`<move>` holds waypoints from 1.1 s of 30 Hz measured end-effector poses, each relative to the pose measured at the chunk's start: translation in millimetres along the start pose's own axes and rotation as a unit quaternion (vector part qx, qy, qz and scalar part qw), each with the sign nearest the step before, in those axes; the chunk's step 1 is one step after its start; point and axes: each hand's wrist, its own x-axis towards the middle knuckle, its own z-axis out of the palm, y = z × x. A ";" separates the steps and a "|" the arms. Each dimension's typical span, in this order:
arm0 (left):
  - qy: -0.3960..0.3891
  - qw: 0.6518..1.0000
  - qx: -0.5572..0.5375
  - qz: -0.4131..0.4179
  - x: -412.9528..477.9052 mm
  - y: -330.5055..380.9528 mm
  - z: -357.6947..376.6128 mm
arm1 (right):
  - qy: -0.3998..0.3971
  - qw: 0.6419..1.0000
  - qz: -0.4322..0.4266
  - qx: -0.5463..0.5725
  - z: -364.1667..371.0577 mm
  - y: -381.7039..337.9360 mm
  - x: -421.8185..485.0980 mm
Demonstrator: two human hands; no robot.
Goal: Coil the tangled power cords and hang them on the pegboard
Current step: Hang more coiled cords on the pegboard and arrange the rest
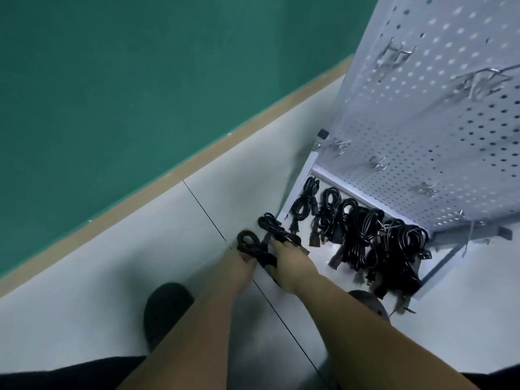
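Forearms low: left hand (247,266) fingers curl round black coiled power cord (247,243) beside white base shelf (298,190) front-left corner. Right hand (289,263) touches neighbouring black bundle (274,229), finger state unclear; likely separating cords before hanging on white perforated pegboard (422,122).

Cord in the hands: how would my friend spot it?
Find the white pegboard and the row of cords on its base. Left of the base, over the floor, is one more cord. Only it is held, by the left hand and right hand.
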 end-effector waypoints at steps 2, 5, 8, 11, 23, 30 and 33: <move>-0.027 0.996 -0.074 -0.047 9.5 -7.3 8.1 | -0.018 1.000 0.008 0.019 7.7 -1.5 4.2; -0.044 0.984 -0.145 -0.089 23.4 -11.2 14.9 | -0.011 0.999 0.001 0.047 16.8 -1.6 3.0; -0.049 0.963 -0.236 -0.121 21.8 -4.9 20.7 | 0.008 0.997 -0.001 0.081 20.6 -0.3 -0.9; -0.041 0.956 -0.265 -0.122 22.1 -7.0 27.7 | 0.012 0.994 -0.002 0.108 21.5 0.8 -5.2; -0.020 0.963 -0.267 -0.035 -30.5 11.3 16.9 | 0.063 0.988 0.007 0.140 1.3 0.9 -42.9; -0.035 0.961 -0.263 0.081 -78.1 60.8 -2.5 | 0.177 0.960 -0.009 0.218 -35.3 4.4 -91.3; -0.029 0.956 -0.261 0.134 -98.0 89.5 -12.7 | 0.231 0.934 -0.028 0.271 -58.7 5.1 -114.1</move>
